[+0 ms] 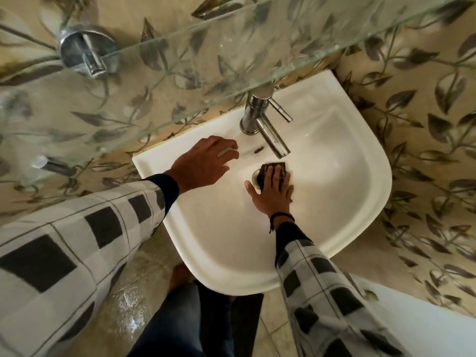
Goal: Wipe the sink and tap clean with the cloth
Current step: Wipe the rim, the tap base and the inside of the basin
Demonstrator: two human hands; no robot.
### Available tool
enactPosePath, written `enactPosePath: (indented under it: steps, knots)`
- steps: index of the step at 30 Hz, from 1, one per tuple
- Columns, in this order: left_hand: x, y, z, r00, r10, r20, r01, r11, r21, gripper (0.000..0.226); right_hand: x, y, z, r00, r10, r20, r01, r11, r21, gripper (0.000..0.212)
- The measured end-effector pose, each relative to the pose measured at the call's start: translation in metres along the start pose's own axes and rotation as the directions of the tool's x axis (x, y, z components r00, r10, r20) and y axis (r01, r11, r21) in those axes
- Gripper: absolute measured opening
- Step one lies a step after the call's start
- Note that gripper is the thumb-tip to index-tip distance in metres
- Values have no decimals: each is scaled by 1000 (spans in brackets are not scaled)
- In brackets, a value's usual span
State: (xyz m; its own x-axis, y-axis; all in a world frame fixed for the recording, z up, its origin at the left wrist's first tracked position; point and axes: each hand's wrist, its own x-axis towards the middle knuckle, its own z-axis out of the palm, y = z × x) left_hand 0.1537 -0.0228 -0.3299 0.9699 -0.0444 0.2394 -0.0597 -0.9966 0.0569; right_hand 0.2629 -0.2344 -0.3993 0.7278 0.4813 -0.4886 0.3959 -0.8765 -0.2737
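No writing, brand mark or number can be read anywhere: not on the sink (219, 253), the tap (270, 135), the cloth (273, 166), the glass shelf (206, 60) above the sink, or the leaf-patterned wall tiles (425, 124).

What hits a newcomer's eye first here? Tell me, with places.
The white sink fills the centre, with the right hand pressing a dark cloth flat at the drain. The chrome tap stands at its back edge, the left hand resting on the rim beside it. A glass shelf crosses above.
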Motion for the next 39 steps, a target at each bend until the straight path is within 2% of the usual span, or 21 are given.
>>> enactPosePath:
  steps: [2,5,9,11,14,17,20,23,27,31,35,37,39]
  knots:
    - [1,1,-1,1000,2,6,-2,1000,-7,33,1,-9,2,999,-45,30,45,999,-3,100]
    - [1,2,-2,1000,2,-5,-2,1000,-9,33,-13,-6,4,978,-185,92,190,981,-45,95]
    - [0,2,0,1000,-13,-8,12,999,-38,32,-44,29,4,945,-304,124,323,926,-193,87]
    - [0,2,0,999,-34,-3,33,997,-70,33,-53,52,0,950,-289,117,310,918,-245,89]
    - [-1,2,0,999,-55,2,55,994,-95,34,-44,63,-9,976,-210,54,216,927,-306,90]
    - [-1,2,0,999,-50,2,50,996,-72,32,-22,42,-12,994,-95,62,106,975,-193,93]
    - [0,3,0,999,-51,-3,51,997,-59,32,-8,13,-11,994,-77,74,85,990,-117,100]
    - [0,3,-1,999,-47,-7,47,997,-64,31,-8,-1,-8,988,-103,116,115,988,-102,105]
    - [0,2,0,999,-33,-8,33,997,-64,31,-28,11,-4,941,-296,166,315,944,-103,103]
    - [0,2,0,999,-45,-9,45,997,-65,32,-47,45,-6,927,-332,177,370,888,-273,102]
    - [0,3,-2,998,-54,-9,54,996,-75,31,-40,66,-15,967,-247,62,253,896,-365,102]
    - [-1,3,-1,999,-46,-8,46,996,-72,31,-24,60,-20,989,-148,28,149,927,-344,108]
    - [0,2,-1,999,-44,-11,43,996,-74,31,-7,45,-21,996,-87,27,91,954,-285,105]
